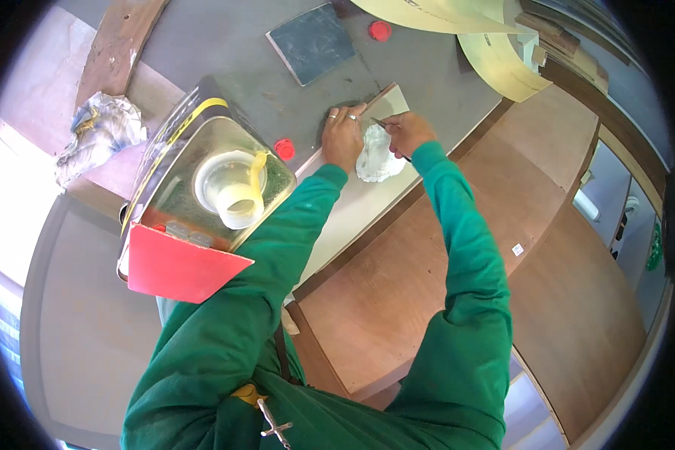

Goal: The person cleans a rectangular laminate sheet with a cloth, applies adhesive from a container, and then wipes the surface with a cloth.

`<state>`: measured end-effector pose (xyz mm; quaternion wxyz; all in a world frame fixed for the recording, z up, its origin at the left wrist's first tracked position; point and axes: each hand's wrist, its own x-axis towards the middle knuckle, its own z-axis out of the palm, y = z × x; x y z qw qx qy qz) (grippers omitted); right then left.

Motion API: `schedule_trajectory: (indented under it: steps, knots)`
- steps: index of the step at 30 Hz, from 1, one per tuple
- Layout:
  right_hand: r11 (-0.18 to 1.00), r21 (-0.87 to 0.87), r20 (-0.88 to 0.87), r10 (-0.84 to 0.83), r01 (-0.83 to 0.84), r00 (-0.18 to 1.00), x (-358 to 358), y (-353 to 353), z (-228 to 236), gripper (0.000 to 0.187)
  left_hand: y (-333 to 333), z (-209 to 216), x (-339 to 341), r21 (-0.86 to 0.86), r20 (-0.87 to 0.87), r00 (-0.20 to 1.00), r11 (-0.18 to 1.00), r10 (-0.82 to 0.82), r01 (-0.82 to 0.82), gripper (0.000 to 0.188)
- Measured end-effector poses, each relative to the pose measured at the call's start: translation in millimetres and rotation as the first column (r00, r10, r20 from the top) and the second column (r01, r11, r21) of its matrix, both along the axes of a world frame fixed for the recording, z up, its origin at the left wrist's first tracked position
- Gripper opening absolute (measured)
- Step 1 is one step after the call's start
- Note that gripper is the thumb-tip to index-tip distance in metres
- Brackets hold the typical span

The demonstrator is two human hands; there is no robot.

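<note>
At the frame's upper centre, the right hand point(410, 135) clenches a thin tool point(379, 121) beside a white mound point(379, 159) on a pale board point(343, 219). The left hand point(343, 140) rests on it, grip unclear from here; should the board shift, the tool could jab those fingers.

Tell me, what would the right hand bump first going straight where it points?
Probably the left hand. The right hand points that way, its thin tool in front. The white lump is close too, but depth is hard to judge.
</note>
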<state>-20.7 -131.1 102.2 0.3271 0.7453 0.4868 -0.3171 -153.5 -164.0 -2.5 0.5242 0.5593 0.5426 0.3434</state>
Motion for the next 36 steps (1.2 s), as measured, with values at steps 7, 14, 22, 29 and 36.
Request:
schedule_trajectory:
  steps: [7, 14, 22, 29, 36]
  knots:
    - [0.935, 0.052, 0.127, 0.341, -0.350, 0.931, -15, -8, 2, 0.024, 3, -3, -3, 0.026, 0.024, 1.000, 1.000, 0.017, -0.018, 0.025]
    - [0.966, -0.050, -0.132, -0.260, 0.255, 0.957, 5, 6, 0, 0.020, -2, -5, 0, 0.005, 0.066, 0.998, 1.000, 0.025, -0.025, 0.024]
    - [0.949, 0.010, 0.081, 0.312, -0.314, 0.947, -9, -1, -3, 0.026, -1, 0, -2, -0.058, 0.077, 0.996, 0.998, 0.044, -0.040, 0.027]
    - [0.858, -0.077, -0.172, -0.513, 0.507, 0.841, 16, 3, -6, 0.026, 1, 2, -1, -0.053, 0.079, 0.996, 0.998, 0.037, -0.033, 0.027]
    - [0.956, 0.148, -0.129, -0.235, 0.253, 0.963, -11, -21, 1, 0.027, 6, 15, -15, 0.070, 0.057, 0.993, 0.992, 0.104, -0.108, 0.031]
